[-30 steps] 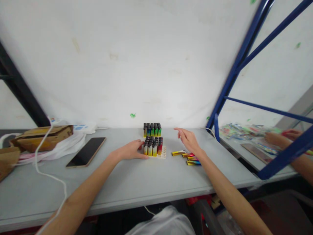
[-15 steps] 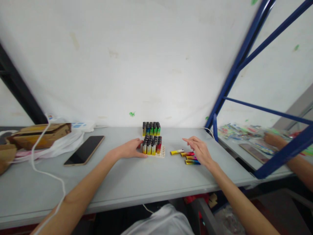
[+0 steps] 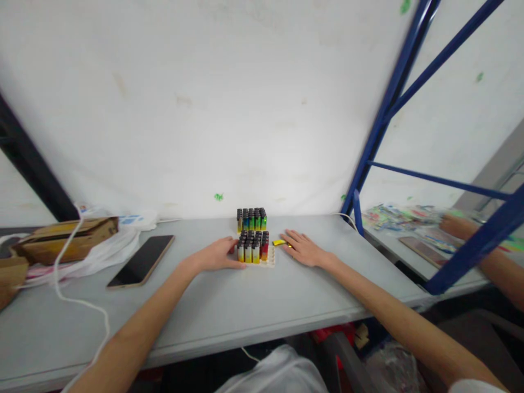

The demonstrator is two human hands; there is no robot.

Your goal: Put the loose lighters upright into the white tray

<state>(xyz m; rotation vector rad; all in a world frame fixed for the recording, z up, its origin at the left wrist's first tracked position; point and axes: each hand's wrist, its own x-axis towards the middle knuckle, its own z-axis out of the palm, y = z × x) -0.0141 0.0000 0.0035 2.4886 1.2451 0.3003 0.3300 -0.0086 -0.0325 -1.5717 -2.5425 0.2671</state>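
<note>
On the grey table, a white holder (image 3: 271, 257) carries upright lighters (image 3: 251, 251) with black tops, in yellow, white and red; its right side shows bare slots. My left hand (image 3: 219, 255) grips the left side of this group, thumb at the front edge. Just right of the holder, my right hand (image 3: 302, 248) lies flat, palm down, fingers spread over loose lighters. A yellow one (image 3: 279, 242) sticks out at the fingertips; the others are hidden beneath the hand. Behind the holder stands a second block of lighters (image 3: 251, 220), from gold through blue to green.
A phone (image 3: 141, 262), a cardboard box (image 3: 67, 240), plastic bags and a white cable (image 3: 77, 301) lie at the left. A blue metal frame (image 3: 374, 128) rises at the right; beyond it, another person's arm (image 3: 501, 270) reaches over colourful items.
My right hand has moved left toward the holder and come down flat over the loose lighters, which lay spread out in view before. My left hand stays at the holder.
</note>
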